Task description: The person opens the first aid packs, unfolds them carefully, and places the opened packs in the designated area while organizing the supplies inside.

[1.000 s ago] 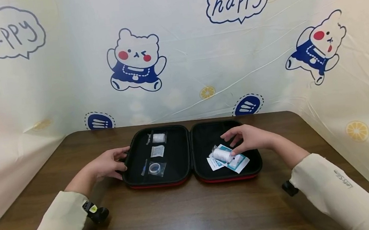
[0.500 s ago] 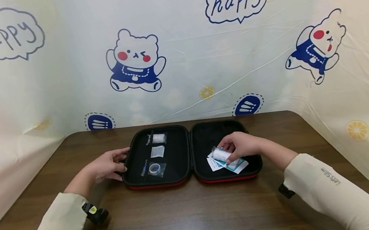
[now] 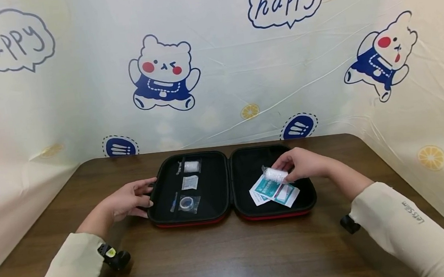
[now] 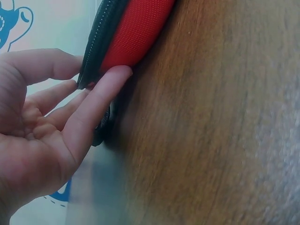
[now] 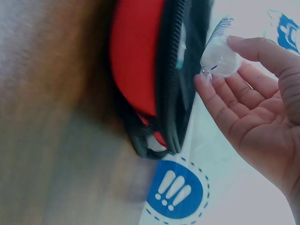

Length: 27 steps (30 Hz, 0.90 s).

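A black zip-up first-aid case (image 3: 213, 189) with a red shell lies spread flat on the table. My left hand (image 3: 131, 200) holds its left rim, thumb against the red shell (image 4: 138, 35) and forefinger at the zip edge. Over the right half, my right hand (image 3: 306, 164) pinches a white bandage roll (image 3: 275, 175) in clear wrap between thumb and fingers. In the right wrist view the wrapped roll (image 5: 222, 58) is raised beside the case's zip edge. Beneath it, teal-and-white flat packets (image 3: 267, 189) lie overlapping in the right half.
In the case's left half sit another wrapped white roll (image 3: 191, 166), a small white packet (image 3: 189, 183), a bagged ring-shaped tape roll (image 3: 186, 202) and a slim blue item (image 3: 173, 202). Brown wooden table (image 3: 234, 259) extends in front; a printed cloth (image 3: 222, 66) hangs behind.
My right hand came down to the bandage roll on the packets, gripped it, and has lifted it up and to the right, uncovering more of the packets. My left hand has stayed put.
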Each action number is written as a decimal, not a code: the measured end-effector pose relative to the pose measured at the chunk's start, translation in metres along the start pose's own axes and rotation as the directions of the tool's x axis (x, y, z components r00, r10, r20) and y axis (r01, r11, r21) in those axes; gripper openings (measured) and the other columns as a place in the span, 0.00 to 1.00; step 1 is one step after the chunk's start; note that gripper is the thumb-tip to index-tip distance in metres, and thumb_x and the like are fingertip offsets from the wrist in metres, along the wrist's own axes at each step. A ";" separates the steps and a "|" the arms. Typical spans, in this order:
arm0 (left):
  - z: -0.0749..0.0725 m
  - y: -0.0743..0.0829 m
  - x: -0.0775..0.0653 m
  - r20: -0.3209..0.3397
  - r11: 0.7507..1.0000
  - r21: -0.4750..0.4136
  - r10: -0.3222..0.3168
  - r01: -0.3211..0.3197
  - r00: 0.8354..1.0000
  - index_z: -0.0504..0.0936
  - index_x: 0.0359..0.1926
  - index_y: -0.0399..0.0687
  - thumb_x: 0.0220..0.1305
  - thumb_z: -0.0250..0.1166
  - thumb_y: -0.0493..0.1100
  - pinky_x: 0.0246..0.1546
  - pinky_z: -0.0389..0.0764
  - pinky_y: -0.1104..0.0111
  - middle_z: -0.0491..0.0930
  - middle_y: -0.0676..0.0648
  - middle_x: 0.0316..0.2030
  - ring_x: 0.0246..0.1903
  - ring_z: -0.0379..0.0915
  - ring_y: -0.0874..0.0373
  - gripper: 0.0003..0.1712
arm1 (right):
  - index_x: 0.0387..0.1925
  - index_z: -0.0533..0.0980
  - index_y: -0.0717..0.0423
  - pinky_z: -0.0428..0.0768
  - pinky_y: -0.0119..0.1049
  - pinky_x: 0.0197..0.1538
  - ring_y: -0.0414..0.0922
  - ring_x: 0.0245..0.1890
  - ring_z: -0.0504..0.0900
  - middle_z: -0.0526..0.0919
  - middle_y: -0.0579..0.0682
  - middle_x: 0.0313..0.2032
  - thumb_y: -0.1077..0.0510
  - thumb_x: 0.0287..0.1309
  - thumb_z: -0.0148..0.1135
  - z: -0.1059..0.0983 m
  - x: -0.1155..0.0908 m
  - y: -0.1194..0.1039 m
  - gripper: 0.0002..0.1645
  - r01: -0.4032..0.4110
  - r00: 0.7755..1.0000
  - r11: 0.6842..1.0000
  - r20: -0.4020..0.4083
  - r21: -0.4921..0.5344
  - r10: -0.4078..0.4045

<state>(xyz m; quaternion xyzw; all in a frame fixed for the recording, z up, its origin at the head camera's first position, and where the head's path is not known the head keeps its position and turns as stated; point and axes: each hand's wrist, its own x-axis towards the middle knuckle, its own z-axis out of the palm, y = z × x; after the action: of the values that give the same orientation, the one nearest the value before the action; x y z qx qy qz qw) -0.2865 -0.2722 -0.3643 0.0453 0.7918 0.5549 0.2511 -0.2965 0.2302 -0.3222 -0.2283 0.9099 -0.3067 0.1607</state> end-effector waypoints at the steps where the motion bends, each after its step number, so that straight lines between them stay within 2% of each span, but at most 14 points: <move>1: -0.001 -0.001 0.000 -0.002 1.000 -0.005 -0.001 0.001 1.000 0.44 0.77 0.43 0.62 0.58 0.30 0.45 0.82 0.51 0.46 0.27 0.71 0.49 0.70 0.44 0.47 | 0.51 0.80 0.56 0.80 0.43 0.50 0.47 0.43 0.79 0.83 0.50 0.45 0.62 0.52 0.72 -0.003 -0.001 0.000 0.22 -0.002 1.000 1.000 -0.012 0.008 0.003; 12: -0.001 -0.003 0.002 -0.003 1.000 -0.023 0.001 -0.001 1.000 0.45 0.77 0.44 0.62 0.59 0.29 0.45 0.81 0.51 0.47 0.27 0.71 0.48 0.71 0.45 0.47 | 0.53 0.79 0.56 0.81 0.47 0.51 0.52 0.47 0.78 0.82 0.55 0.50 0.63 0.53 0.70 -0.027 -0.005 0.005 0.23 -0.029 0.988 0.996 -0.148 0.089 0.042; 27: -0.002 -0.004 0.002 -0.001 0.999 -0.032 -0.002 0.002 1.000 0.45 0.77 0.45 0.62 0.58 0.30 0.45 0.81 0.51 0.47 0.27 0.70 0.47 0.72 0.46 0.47 | 0.54 0.80 0.56 0.80 0.49 0.52 0.56 0.49 0.75 0.77 0.59 0.54 0.67 0.55 0.68 -0.044 0.006 0.013 0.23 -0.032 0.976 0.992 -0.212 0.126 0.058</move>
<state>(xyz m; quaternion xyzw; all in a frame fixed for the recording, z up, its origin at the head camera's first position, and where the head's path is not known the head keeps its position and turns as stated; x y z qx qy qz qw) -0.2881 -0.2749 -0.3676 0.0400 0.7830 0.5674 0.2518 -0.3248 0.2577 -0.2982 -0.1629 0.9064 -0.3809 0.0818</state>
